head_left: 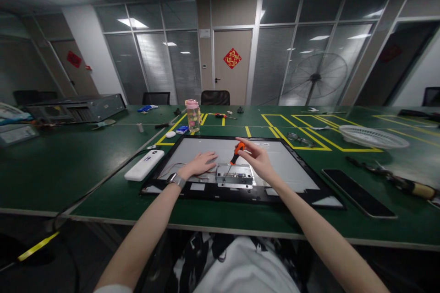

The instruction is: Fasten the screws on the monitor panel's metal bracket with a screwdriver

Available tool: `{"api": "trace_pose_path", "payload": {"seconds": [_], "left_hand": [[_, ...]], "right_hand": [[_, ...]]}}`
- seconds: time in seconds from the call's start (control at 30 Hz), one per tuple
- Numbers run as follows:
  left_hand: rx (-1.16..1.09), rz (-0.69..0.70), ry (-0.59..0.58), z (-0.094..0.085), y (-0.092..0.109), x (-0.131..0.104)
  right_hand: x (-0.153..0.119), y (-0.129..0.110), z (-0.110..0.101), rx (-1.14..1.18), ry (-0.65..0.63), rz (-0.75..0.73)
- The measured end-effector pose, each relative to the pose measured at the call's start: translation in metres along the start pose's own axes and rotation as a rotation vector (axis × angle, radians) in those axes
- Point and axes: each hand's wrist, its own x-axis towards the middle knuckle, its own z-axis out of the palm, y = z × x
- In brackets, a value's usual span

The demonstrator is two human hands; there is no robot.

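A flat panel [292, 165] with a black frame and pale grey back lies on the green table. Near its front edge sits a metal bracket [237, 175] with small connectors. My right hand [257, 158] pinches the handle of an orange and black screwdriver [236, 153], whose shaft slants down to the left side of the bracket. Left of the bracket, my left hand [199, 165] lies flat on the panel, fingers spread, with thin wires under and beside it. A watch [177, 179] is on the left wrist.
Left of the panel lies a white power bank [144, 165]; a black phone [359, 193] is at the right. Behind stand a bottle [193, 116], glasses [300, 140] and another screwdriver [226, 116]. A white basket [374, 136] and a computer case [79, 109] are farther out.
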Motion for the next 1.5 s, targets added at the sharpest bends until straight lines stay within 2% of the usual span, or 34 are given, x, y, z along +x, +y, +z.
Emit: {"api": "trace_pose_path", "payload": {"seconds": [0.07,0.2,0.37,0.53,0.73,0.9,0.97,1.1,1.17,1.23,1.33,1.4,1.5], "left_hand": [[-0.001,0.004,0.004,0.001,-0.002,0.001],[-0.001,0.015,0.013,0.003,-0.005,0.003],[-0.004,0.022,0.017,0.005,-0.008,0.005],[0.0,0.02,0.02,0.007,-0.009,0.006],[-0.017,0.021,0.016,0.005,-0.008,0.005],[-0.013,0.018,0.009,0.003,-0.005,0.003],[-0.014,0.017,0.008,0.002,-0.004,0.003],[-0.015,0.016,0.013,0.003,-0.005,0.003],[-0.012,0.014,0.015,0.004,-0.006,0.003],[-0.008,0.02,0.019,0.005,-0.007,0.004],[-0.006,0.028,0.02,0.004,-0.007,0.004],[-0.008,0.024,0.017,0.004,-0.006,0.004],[-0.002,0.013,0.012,0.004,-0.005,0.003]], "right_hand": [[0.0,0.001,-0.001,-0.028,0.016,-0.011],[0.0,0.002,-0.002,0.06,-0.065,0.022],[0.0,0.002,-0.002,0.004,0.027,-0.016],[0.0,0.0,-0.001,0.131,-0.107,0.044],[-0.001,0.0,0.001,-0.013,0.02,-0.011],[0.001,0.001,-0.003,0.152,-0.121,0.064],[0.001,0.002,-0.002,0.14,-0.095,0.062],[0.0,0.002,0.001,-0.009,0.055,-0.013],[-0.002,-0.001,0.002,-0.1,0.054,-0.06],[-0.003,-0.005,0.003,-0.156,0.002,-0.089],[-0.005,-0.009,0.005,-0.103,-0.054,-0.064],[-0.005,-0.008,0.006,-0.065,-0.037,-0.038],[-0.005,-0.003,0.009,-0.058,0.06,-0.05]]}}
